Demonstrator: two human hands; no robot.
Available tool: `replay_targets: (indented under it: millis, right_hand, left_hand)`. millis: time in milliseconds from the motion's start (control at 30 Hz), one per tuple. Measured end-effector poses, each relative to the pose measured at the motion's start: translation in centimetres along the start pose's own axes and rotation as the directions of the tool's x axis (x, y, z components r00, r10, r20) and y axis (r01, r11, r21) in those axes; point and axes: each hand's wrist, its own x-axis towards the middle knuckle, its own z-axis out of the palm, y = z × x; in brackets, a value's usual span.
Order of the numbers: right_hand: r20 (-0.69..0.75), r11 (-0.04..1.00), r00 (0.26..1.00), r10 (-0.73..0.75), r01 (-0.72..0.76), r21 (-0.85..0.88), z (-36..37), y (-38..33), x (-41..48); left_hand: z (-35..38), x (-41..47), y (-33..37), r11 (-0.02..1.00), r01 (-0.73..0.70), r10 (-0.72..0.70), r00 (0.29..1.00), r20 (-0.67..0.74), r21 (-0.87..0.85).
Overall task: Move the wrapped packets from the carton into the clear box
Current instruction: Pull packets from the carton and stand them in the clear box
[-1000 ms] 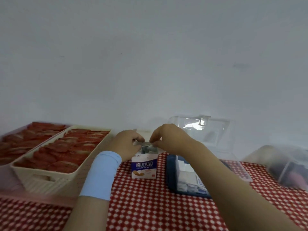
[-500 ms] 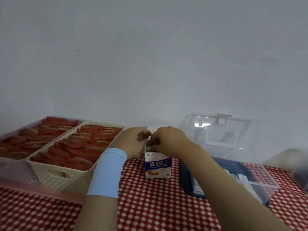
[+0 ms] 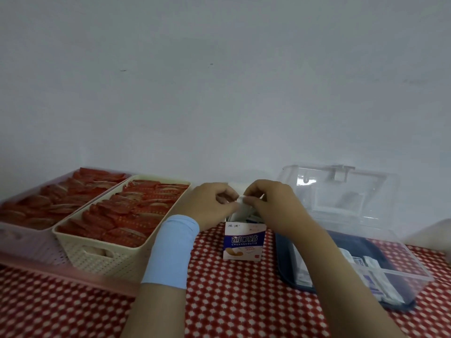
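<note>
One carton (image 3: 244, 242), one packet (image 3: 241, 205) pinched by left hand (image 3: 210, 203), right hand (image 3: 273, 206).

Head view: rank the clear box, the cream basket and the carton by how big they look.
1. clear box, lid raised.
2. cream basket, close to the box's size.
3. carton, clearly smallest.

A cream basket (image 3: 109, 262) and pink basket (image 3: 29, 250) hold what look like red sachets (image 3: 136, 211) on checked cloth (image 3: 231, 301).
</note>
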Motion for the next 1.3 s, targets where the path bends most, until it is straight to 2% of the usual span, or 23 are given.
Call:
replay_targets:
  millis: [100,233,333,433,567,633,700,800,900,1033,1167,1300]
  right_hand:
    - [-0.030,0.996,1.000,0.009,-0.006,0.093,0.4,0.2,0.0]
    - [0.035,0.998,0.999,-0.001,-0.001,0.067,0.2,0.3,0.0]
    - [-0.067,0.990,0.997,0.044,-0.035,0.139,-0.6,0.2,-0.1]
    - [-0.192,0.969,0.980,0.045,0.004,0.247,-1.7,0.0,-0.2]
    - [-0.202,0.896,0.979,0.033,0.061,0.440,-3.1,-0.5,-0.8]
    - [-0.182,0.871,0.983,0.032,0.062,0.488,-3.5,-0.8,-1.0]
    - [-0.144,0.851,0.989,0.023,0.056,0.522,-3.6,-1.2,-1.3]
    - [-0.078,0.839,0.997,-0.004,0.046,0.543,-3.4,-1.7,-1.5]
    - [-0.016,0.778,1.000,-0.015,0.022,0.627,-3.1,-2.0,-1.7]
    - [-0.001,0.772,1.000,-0.025,0.020,0.635,-3.0,-2.0,-1.6]
    - [-0.080,0.882,0.997,-0.009,0.046,0.469,-2.8,-1.6,-1.3]
    - [-0.048,0.916,0.995,-0.083,0.095,0.390,-3.0,-2.0,-1.8]
  left_hand:
    - [0.5,0.1,0.3,1.000,-0.017,0.018,0.999,-0.038,0.011]
    - [0.6,0.0,0.7,0.999,-0.037,0.035,0.998,-0.055,-0.040]
    - [0.6,0.2,0.8,0.994,-0.049,0.040,0.995,-0.092,-0.099]
    - [0.3,0.4,1.0,0.977,-0.074,0.049,0.990,-0.130,-0.200]
    - [-0.2,0.4,2.0,0.926,-0.053,-0.007,0.988,-0.157,-0.374]
    - [-0.5,0.1,2.5,0.869,-0.008,-0.049,0.994,-0.100,-0.495]
    - [-0.7,-0.5,3.0,0.747,0.092,-0.078,0.996,0.051,-0.658]
    - [-0.8,-1.5,3.4,0.518,0.242,0.026,0.954,0.298,-0.820]
    - [-0.5,-1.8,3.5,0.453,0.296,0.105,0.919,0.379,-0.841]
    - [-0.1,-1.8,3.6,0.417,0.290,0.117,0.923,0.367,-0.861]
    - [0.2,-1.4,3.6,0.406,0.245,0.069,0.952,0.297,-0.880]
    - [0.4,-1.1,3.5,0.343,0.221,-0.001,0.972,0.235,-0.913]
